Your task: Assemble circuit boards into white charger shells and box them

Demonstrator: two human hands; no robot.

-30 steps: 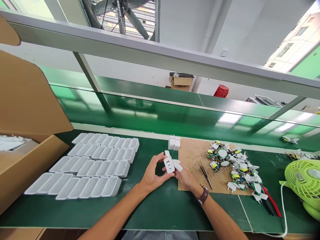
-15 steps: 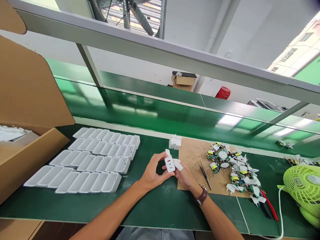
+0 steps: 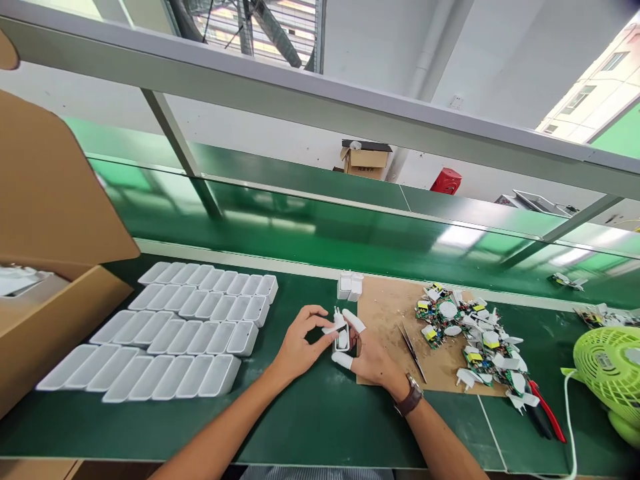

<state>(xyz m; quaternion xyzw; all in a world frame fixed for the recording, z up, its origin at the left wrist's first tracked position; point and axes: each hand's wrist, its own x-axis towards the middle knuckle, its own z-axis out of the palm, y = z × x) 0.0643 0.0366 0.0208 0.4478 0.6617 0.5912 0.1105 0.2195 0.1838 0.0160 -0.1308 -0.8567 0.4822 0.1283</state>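
A small white charger housing [image 3: 342, 341] is held between my hands over the green bench, its open end facing me. My right hand [image 3: 376, 359], with white covers on its thumb and a finger, grips the housing from the right. My left hand [image 3: 304, 340] has thumb and fingertips closed at a white plug piece with prongs [image 3: 339, 319] at the top of the housing. The exact contact there is partly hidden. Behind my hands stand two white charger blocks [image 3: 350, 285]. Tweezers [image 3: 412, 351] lie to the right on a brown board [image 3: 383, 320].
Rows of open white cases [image 3: 195, 340] fill the left side, beside a large cardboard box [image 3: 65, 313]. Circuit boards with white plug parts [image 3: 470, 337] are piled at right. Red-and-black pliers [image 3: 547, 410] and a green fan [image 3: 607, 370] lie beyond.
The charger has been turned: its face with the port slots showed before, and now its open end and prongs show. My left fingers have shifted onto the plug piece.
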